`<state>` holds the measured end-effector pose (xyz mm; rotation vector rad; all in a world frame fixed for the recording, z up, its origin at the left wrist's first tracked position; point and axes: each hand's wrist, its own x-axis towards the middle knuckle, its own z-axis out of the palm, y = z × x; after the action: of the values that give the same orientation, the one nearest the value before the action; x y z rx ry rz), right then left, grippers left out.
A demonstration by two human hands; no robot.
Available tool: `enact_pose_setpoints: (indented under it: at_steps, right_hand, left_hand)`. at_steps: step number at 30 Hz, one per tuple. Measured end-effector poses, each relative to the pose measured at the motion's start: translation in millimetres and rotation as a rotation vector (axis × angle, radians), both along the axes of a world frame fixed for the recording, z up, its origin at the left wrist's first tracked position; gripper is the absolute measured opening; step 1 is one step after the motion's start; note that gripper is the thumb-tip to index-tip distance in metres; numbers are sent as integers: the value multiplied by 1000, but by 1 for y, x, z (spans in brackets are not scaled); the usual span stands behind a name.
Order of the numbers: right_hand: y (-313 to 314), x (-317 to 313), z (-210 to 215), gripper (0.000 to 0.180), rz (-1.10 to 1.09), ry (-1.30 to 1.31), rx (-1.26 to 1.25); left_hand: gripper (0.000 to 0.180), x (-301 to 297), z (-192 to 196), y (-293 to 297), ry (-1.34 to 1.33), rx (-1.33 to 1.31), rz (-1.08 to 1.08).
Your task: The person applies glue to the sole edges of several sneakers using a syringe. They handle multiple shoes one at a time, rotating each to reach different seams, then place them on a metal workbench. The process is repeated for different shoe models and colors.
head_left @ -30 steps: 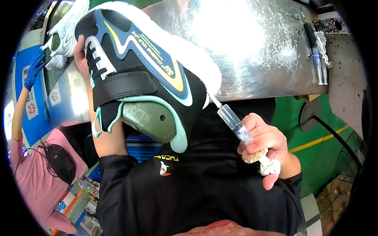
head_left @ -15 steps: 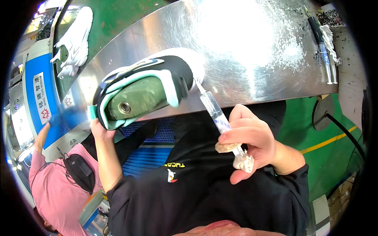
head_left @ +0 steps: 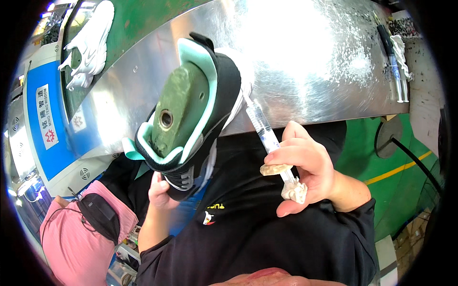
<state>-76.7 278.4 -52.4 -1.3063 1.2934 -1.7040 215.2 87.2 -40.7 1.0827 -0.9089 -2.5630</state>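
My left hand (head_left: 161,192) grips a black and mint sneaker (head_left: 213,102) from below, over the edge of the steel table (head_left: 310,62). The shoe's opening faces me, showing the green last (head_left: 182,107) inside with a round hole. My right hand (head_left: 305,167) holds a clear syringe (head_left: 263,127) crusted with dried glue at its plunger. Its needle tip touches the shoe's side near the white sole.
A white sneaker (head_left: 90,43) lies on the green belt (head_left: 138,19) at the upper left. Two more syringes (head_left: 396,66) rest at the table's right end. A person in a pink top (head_left: 76,243) sits at the lower left beside a blue machine panel (head_left: 43,119).
The sneaker has turned in my left hand from showing its side to showing its opening and last. The syringe stayed at the shoe's side as it rotated.
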Motion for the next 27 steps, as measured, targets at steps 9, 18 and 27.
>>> enact_pose_setpoints:
  at_steps: [9,18,27]
  right_hand:
    - [-4,3,15,67,10,3,22]
    - [0,7,23,72,135,-19,37]
    - [28,-8,74,74,280,-137,206]
  left_hand:
    - [85,-40,3,35,118,275,-48]
    - [83,-55,-8,38,173,416,-115]
    - [60,-58,-39,42,365,681,-206]
